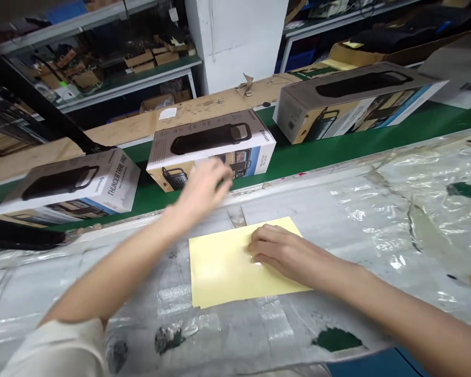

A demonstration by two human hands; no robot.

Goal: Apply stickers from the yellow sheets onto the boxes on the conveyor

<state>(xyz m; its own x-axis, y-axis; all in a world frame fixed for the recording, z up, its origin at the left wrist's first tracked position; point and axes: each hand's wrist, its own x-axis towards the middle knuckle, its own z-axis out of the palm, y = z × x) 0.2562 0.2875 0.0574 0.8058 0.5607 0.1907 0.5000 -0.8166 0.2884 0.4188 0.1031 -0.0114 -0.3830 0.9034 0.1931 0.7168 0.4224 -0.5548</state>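
A small stack of pale yellow sheets [220,272] lies on the plastic-covered bench in front of me. Resting on its right part is my right hand [278,251], fingers curled and drawn together, fingertips against the top sheet. What they pinch, if anything, is too small to make out. My left hand [208,183] is raised before the front side of the middle printed speaker box [215,139]. Motion smears its bent fingers, and whether it touches the box or holds something cannot be told.
Another printed box [118,180] stands at left and a third box [357,102] at right, all along a green belt [255,180]. Clear plastic and tape cover the bench [377,209]. A dark post [43,99] rises at left. Shelves with cartons stand behind.
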